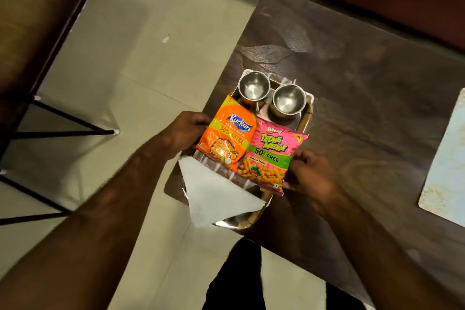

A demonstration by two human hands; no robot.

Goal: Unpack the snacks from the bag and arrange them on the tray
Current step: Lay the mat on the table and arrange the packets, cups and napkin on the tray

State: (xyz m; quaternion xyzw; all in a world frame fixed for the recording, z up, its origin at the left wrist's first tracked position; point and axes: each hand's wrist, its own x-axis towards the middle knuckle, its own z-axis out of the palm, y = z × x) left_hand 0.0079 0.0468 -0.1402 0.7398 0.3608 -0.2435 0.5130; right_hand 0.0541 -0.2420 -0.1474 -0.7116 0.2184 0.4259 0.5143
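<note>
We're at the tray [306, 118] now, both snack packets already lying on it side by side. The orange Kurkure packet [227, 131] sits at nine o'clock of the pink Bingo packet [270, 156], their long edges touching. Two steel cups [254, 87] stand at the tray's twelve o'clock end, and a white napkin [216, 194] covers the six o'clock end, hanging over the rim.

What's left looks like squaring up. To do it well, we should nudge each packet from its outer edge, gently, so they stay flat and clear of the cups, labels facing up.

Our left hand [185, 133] comes in from eight o'clock, fingers curled at the orange packet's outer edge; whether they pinch the packet or the tray rim we cannot tell. Our right hand [310, 173] reaches from five o'clock, fingers bent and closed on the pink packet's lower edge. Both forearms are stretched out, wrists low over the dark table [364, 88]. No bag is in sight.
</note>
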